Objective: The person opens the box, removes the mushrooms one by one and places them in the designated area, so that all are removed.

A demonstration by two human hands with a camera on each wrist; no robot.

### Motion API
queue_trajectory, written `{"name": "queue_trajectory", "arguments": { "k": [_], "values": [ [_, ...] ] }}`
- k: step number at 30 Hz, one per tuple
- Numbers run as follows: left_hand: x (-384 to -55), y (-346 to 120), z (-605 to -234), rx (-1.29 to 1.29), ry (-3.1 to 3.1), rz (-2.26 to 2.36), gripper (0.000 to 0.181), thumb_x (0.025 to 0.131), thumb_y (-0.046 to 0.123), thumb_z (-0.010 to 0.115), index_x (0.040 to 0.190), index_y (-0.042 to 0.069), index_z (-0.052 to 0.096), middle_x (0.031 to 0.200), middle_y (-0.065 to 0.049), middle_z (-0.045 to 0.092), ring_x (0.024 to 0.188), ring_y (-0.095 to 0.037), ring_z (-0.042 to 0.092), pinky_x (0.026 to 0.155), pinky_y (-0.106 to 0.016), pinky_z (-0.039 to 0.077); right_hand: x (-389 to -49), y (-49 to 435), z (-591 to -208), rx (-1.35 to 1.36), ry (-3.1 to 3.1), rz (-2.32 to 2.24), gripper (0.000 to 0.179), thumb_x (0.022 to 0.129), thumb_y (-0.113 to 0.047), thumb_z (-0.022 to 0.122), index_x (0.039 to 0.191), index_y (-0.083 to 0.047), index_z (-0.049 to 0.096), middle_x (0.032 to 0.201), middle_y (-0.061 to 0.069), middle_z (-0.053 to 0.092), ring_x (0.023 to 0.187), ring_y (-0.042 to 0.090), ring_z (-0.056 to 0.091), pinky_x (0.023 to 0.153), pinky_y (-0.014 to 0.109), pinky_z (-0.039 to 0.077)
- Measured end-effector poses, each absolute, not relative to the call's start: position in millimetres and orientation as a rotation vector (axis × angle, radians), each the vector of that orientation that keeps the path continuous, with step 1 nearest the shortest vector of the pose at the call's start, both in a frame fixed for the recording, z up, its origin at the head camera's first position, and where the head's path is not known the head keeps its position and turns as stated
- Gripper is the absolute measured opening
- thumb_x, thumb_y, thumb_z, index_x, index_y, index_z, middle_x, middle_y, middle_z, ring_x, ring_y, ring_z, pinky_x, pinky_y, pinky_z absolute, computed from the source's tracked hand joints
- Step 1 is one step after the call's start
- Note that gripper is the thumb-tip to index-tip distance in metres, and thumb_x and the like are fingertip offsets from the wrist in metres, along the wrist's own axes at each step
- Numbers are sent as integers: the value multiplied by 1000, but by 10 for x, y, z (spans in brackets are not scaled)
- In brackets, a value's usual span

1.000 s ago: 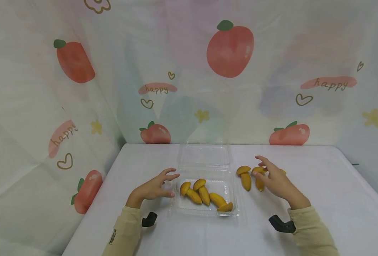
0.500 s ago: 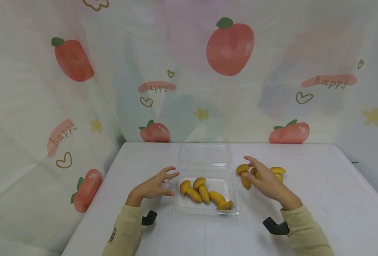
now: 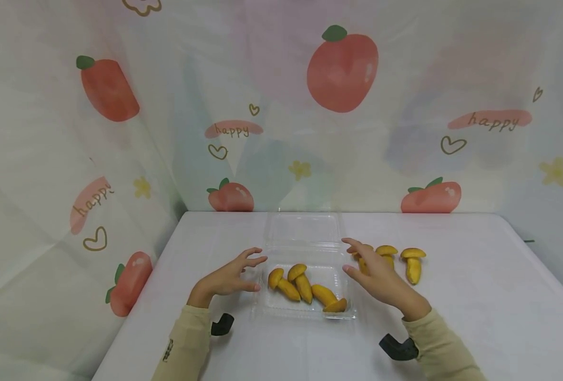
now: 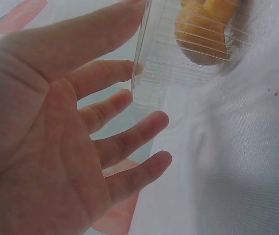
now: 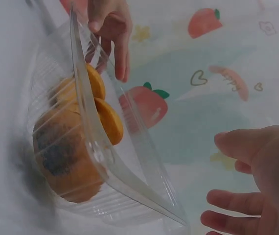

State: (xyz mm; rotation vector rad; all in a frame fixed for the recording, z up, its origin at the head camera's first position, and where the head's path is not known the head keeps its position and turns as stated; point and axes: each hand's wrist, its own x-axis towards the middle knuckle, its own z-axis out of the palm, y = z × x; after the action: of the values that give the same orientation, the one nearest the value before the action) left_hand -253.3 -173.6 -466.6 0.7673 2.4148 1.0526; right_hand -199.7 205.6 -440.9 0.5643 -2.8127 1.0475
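A clear plastic clamshell box (image 3: 274, 309) stands open, holding three yellow toy mushrooms (image 3: 302, 284). My left hand (image 3: 224, 276), its fingers spread and lightly bent, is at the box's left side. In the left wrist view that hand (image 4: 56, 132) has its thumb and fingertips right at the rim of the box (image 4: 151, 73), with nothing in its grasp. My right hand (image 3: 381, 280) hovers off the box's right side, empty, with thumb and fingers apart. The right wrist view shows this hand (image 5: 276, 181) separated from the box wall (image 5: 154, 156).
Three more yellow mushrooms lie on the white table (image 3: 476, 296) to the right; the rightmost mushroom (image 3: 412, 264) shows fully, the leftmost is partly behind my right hand. The box's lid (image 3: 305, 230) lies folded back toward the printed curtain (image 3: 271, 79).
My right hand has moved left, from over the loose mushrooms to near the box's right edge, uncovering the rightmost mushroom. My left hand stays in place.
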Motion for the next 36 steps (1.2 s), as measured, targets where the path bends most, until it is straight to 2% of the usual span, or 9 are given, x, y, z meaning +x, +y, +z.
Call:
{"name": "queue_trajectory", "arguments": {
  "k": [3, 12, 21, 28, 36],
  "values": [
    [-2530, -1734, -4663, 772, 2413, 1055, 75, 92, 18, 75, 157, 8, 37, 167, -14, 17, 148, -43, 32, 117, -66, 32, -1998, 1992, -4432, 582, -2772, 1046, 61, 97, -17, 68, 151, -9, 41, 128, 20, 63, 118, 41, 61, 97, 60, 52],
    [-2510, -1726, -4654, 745, 2406, 1064, 75, 93, 18, 74, 157, 8, 37, 168, -13, 17, 149, -43, 30, 117, -67, 30, -1955, 1856, -4498, 636, -2786, 1060, 61, 97, -19, 68, 151, -10, 42, 128, 17, 65, 116, 38, 61, 94, 53, 53],
    [-2509, -1732, -4643, 740, 2407, 1070, 74, 93, 15, 74, 157, 8, 37, 168, -14, 17, 149, -44, 30, 118, -66, 30, -1941, 1675, -4560, 723, -2863, 1118, 61, 100, -29, 64, 153, -10, 41, 134, 20, 62, 121, 41, 59, 96, 58, 53],
    [-2513, -1730, -4634, 755, 2402, 1070, 74, 93, 16, 74, 157, 8, 37, 168, -14, 17, 149, -44, 30, 118, -67, 29, -1947, 1521, -4630, 849, -2889, 1168, 59, 101, -25, 63, 152, -6, 41, 143, 22, 57, 125, 43, 58, 102, 61, 49],
    [-2508, -1737, -4645, 757, 2400, 1081, 74, 93, 17, 74, 157, 8, 37, 168, -14, 17, 149, -45, 29, 117, -68, 28, -1983, 1376, -4680, 952, -2915, 1152, 60, 99, -22, 64, 151, -3, 41, 140, 24, 60, 124, 44, 61, 101, 61, 50]
  ]
}}
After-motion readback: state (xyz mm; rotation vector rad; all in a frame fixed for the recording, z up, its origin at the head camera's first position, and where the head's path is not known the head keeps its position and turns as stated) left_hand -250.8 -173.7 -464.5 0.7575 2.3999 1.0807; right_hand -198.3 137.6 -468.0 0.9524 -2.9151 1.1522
